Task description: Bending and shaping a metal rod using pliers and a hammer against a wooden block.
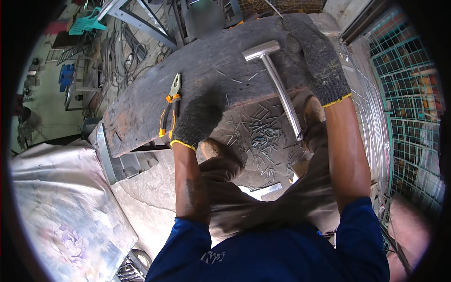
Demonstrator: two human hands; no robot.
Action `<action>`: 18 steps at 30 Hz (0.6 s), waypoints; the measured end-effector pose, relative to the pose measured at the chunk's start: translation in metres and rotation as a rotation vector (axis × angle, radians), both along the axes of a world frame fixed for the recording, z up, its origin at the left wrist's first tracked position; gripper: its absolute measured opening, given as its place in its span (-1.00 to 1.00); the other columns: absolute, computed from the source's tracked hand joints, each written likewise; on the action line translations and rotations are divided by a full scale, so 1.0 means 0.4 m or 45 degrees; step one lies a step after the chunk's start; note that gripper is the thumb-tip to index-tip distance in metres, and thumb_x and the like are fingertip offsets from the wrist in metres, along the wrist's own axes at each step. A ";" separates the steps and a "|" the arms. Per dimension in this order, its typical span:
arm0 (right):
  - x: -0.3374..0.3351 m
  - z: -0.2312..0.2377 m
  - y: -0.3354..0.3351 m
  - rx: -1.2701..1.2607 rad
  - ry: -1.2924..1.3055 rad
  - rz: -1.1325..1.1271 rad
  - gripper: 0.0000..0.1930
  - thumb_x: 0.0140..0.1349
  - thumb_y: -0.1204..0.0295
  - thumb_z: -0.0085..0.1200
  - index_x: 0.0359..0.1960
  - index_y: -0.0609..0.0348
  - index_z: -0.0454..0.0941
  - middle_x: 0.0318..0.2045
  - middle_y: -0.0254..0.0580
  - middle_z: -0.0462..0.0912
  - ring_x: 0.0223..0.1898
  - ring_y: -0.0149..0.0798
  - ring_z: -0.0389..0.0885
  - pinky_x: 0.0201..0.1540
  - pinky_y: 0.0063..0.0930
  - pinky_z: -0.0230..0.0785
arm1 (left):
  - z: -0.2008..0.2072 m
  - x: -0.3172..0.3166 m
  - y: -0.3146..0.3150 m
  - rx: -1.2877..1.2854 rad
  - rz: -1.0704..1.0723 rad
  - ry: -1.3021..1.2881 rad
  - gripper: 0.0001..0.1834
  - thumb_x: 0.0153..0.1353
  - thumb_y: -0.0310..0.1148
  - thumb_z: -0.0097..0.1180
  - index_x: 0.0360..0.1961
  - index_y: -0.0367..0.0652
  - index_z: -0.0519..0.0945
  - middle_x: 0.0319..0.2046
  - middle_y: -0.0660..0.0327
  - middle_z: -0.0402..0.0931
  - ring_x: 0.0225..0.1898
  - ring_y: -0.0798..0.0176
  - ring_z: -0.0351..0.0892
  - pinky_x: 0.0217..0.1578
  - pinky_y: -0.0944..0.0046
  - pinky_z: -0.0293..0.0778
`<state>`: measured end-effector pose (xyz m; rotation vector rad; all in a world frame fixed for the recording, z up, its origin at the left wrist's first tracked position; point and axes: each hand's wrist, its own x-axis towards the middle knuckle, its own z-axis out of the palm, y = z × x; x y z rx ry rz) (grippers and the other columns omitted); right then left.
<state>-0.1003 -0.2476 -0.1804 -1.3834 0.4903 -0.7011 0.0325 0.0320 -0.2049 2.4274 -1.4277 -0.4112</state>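
My left hand (201,116), in a dark knitted glove with a yellow cuff, is over the near edge of a worn dark board (141,103). Its fingers are smeared by motion, so what they do is hidden. Just left of it lie pliers (172,101) with orange-and-black handles, jaws pointing away. My right hand (320,58), gloved alike, stretches to the board's far right end. A thin metal rod (273,8) meets its closed fingertips. Between my hands rests an all-metal hammer (280,87), its handle overhanging the near edge. Several short metal pins (236,81) lie on the board.
Many short cut pins (264,134) are heaped on the floor between my feet. Long thin rods (369,127) lie at the right beside a green wire mesh (399,94). A flowered cloth (70,211) covers something at the left. A metal frame (141,21) stands beyond the board.
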 end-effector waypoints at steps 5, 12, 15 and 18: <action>0.000 0.032 0.032 0.195 0.006 -0.033 -0.67 0.40 0.32 -0.01 0.11 0.15 0.58 0.05 -0.25 0.59 0.05 -0.39 0.54 0.13 -0.51 0.40 | 0.034 -0.019 -0.045 -0.196 0.008 0.189 -0.82 0.24 -0.40 0.13 -0.17 -0.21 0.60 -0.13 0.05 0.61 -0.10 0.04 0.61 -0.09 0.13 0.50; -0.016 0.002 -0.008 0.265 0.074 0.076 -0.68 0.39 0.32 0.03 0.11 0.13 0.57 -0.20 -0.35 0.60 -0.20 -0.48 0.56 -0.11 -0.59 0.50 | -0.015 -0.021 -0.083 -0.088 -0.168 -0.166 -0.75 0.20 -0.40 0.11 -0.09 -0.20 0.57 -0.20 -0.09 0.59 -0.13 -0.20 0.57 -0.11 -0.06 0.49; -0.016 0.001 -0.016 0.295 -0.023 0.172 -0.70 0.39 0.31 0.05 0.07 0.12 0.59 -0.32 -0.39 0.59 -0.30 -0.51 0.55 -0.17 -0.61 0.49 | -0.009 -0.031 -0.101 -0.362 -0.161 0.293 -0.74 0.18 -0.45 0.07 -0.09 -0.21 0.57 -0.16 -0.10 0.58 -0.08 -0.21 0.54 -0.04 -0.11 0.46; 0.006 0.052 0.042 0.388 -0.043 -0.156 -0.71 0.38 0.29 0.07 0.05 0.11 0.60 -0.42 -0.43 0.57 -0.38 -0.51 0.53 -0.22 -0.58 0.49 | -0.024 -0.024 -0.124 -0.430 -0.034 -0.218 -0.74 0.16 -0.46 0.06 -0.11 -0.20 0.58 -0.15 -0.08 0.58 -0.08 -0.23 0.53 -0.03 -0.13 0.45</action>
